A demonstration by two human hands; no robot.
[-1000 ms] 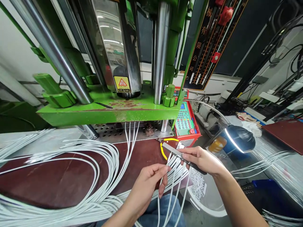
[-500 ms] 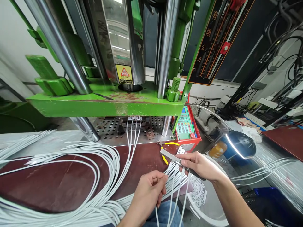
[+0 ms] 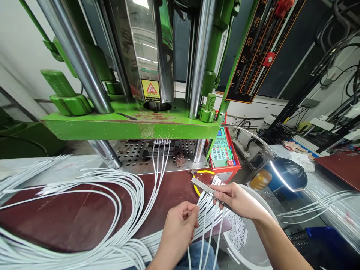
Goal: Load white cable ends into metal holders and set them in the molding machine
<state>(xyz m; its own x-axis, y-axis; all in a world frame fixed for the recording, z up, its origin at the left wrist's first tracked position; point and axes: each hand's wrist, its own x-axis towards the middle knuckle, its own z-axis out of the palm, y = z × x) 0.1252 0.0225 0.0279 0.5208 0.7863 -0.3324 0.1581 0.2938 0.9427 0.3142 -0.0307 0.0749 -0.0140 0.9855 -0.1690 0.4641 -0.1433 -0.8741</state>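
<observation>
My right hand (image 3: 236,198) grips a narrow flat metal bar (image 3: 203,186) with a dark far end, tilted down to the right. Several white cables (image 3: 204,228) hang down from the bar. Just left of it, my left hand (image 3: 180,227) is closed in a pinch; one white cable runs out below it, though the fingertips hide where it is held. Behind the bar lie cutting pliers with yellow handles (image 3: 206,172), partly covered. A bundle of white cable ends (image 3: 218,181) lies on the brown board (image 3: 67,221) beneath my hands.
A green press (image 3: 132,129) stands ahead, with several cables (image 3: 161,161) leading into its perforated bed (image 3: 132,159). Coiled white cables (image 3: 135,191) cover the board at left. A red-framed control panel (image 3: 222,150), a bin of small white scraps (image 3: 237,230) and a dark blue lamp (image 3: 289,174) are at right.
The view has shifted slightly, so the press sits a little further right. Both hands keep nearly the same pose, and the bar stays in the right hand.
</observation>
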